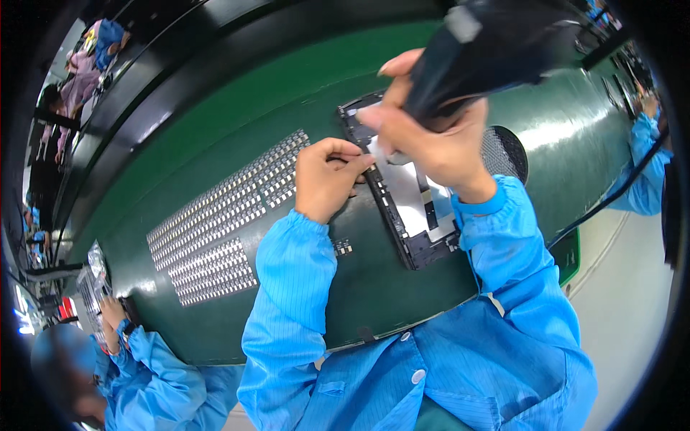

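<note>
The landmark here is the dark device frame [402, 208], a flat rectangular chassis with a pale metal plate inside, lying tilted on the green bench mat [215, 144]. The person's left hand [327, 176] rests at the frame's left edge, fingers curled in and thumb pinched against the forefinger; it seems to pin the edge down, or perhaps to grip something very small, which cannot be made out. The right hand [431, 136] is above the frame's upper end, closed round a black handheld power tool [496, 50] (probably an electric driver, though its tip is hidden behind the fingers), with the forefinger stretched out along the tool toward the frame's top corner.

To the left of the frame, a long sheet of small silvery parts [215, 223] lies in rows on the mat, and one tiny loose piece [343, 248] sits just below the left hand. To the right of the frame, partly behind the right wrist, is a round black mesh disc [507, 151].

Judging by the pose, the step in hand is working the tool on the frame's upper end while the other hand steadies it. The next move would call for keeping the frame from shifting and the tool square over its spot.
</note>
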Motion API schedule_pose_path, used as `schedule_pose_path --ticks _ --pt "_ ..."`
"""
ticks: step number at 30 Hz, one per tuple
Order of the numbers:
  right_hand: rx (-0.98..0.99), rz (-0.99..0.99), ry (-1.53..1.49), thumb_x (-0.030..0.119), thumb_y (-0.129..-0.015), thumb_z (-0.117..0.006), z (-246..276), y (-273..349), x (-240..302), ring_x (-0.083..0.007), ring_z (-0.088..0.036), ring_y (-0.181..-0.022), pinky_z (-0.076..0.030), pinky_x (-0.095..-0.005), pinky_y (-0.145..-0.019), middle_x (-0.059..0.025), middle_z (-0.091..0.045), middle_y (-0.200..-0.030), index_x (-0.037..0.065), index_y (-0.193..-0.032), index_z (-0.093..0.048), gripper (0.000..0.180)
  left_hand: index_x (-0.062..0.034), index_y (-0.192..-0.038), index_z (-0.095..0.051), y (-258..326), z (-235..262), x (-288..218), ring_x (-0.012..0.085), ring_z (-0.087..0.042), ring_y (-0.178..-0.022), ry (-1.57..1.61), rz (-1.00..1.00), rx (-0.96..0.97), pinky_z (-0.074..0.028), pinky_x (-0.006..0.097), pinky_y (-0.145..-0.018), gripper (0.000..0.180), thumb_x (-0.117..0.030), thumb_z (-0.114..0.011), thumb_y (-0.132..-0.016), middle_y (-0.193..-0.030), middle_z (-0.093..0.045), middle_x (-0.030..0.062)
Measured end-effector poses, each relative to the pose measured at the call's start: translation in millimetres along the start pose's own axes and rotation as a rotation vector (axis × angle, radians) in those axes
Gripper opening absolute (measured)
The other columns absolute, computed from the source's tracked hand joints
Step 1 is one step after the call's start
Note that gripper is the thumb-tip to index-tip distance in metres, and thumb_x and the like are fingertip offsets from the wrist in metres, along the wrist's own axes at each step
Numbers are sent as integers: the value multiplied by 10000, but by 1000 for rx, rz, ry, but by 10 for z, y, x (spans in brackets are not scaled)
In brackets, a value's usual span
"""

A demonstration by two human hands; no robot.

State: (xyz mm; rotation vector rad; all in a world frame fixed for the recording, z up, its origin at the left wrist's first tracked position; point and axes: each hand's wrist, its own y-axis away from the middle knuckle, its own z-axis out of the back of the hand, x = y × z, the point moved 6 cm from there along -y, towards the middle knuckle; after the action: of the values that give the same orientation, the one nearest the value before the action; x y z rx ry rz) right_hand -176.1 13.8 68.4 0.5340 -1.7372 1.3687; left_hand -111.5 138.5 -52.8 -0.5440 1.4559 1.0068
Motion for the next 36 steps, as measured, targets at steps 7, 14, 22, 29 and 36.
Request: schedule_pose_path --ticks 7,14,22,29,36 --pt "-178 36 82 -28 -701 -754 1138 93 397 -71 -541 -497 -416 -197 -459 -15 -579 -600 -46 -1067 -553 418 -21 -1381 -286 -31 -9 -129 127 -618 -684 -54 -131 38 -486 219 -482 799 29 -714 -708 -1152 -526 149" --pt "-391 -28 65 -13 -720 -742 1695 373 117 -102 -563 -478 -432 -217 -433 -45 -594 -614 -15 -929 -547 286 23 -1413 -191 9 -51 -239 94 -576 -644 -138 -174 155 -480 200 -517 889 87 -704 -690 -1440 -264 244" --pt "-335 -79 128 -32 -741 -710 1594 321 -24 -101 -562 -484 -440 -220 -463 -51 -608 -627 -17 -984 -522 307 59 -1342 -292 95 -44 -207 90 -543 -635 -127 -164 138 -488 188 -549 892 117 -768 -589 -1382 -344 200" --pt "-340 -95 124 -18 -737 -727 1599 325 -102 -98 -560 -483 -444 -223 -461 -43 -598 -617 -8 -955 -532 292 63 -1342 -285 101 -57 -221 93 -544 -642 -116 -161 136 -495 192 -567 893 119 -765 -591 -1392 -326 197" --pt "-336 -90 120 30 -707 -772 1580 326 -128 -93 -547 -463 -427 -230 -426 -32 -582 -606 11 -933 -533 329 63 -1333 -296 109 -49 -224 97 -550 -647 -105 -147 144 -498 196 -569 885 125 -764 -583 -1384 -334 194"
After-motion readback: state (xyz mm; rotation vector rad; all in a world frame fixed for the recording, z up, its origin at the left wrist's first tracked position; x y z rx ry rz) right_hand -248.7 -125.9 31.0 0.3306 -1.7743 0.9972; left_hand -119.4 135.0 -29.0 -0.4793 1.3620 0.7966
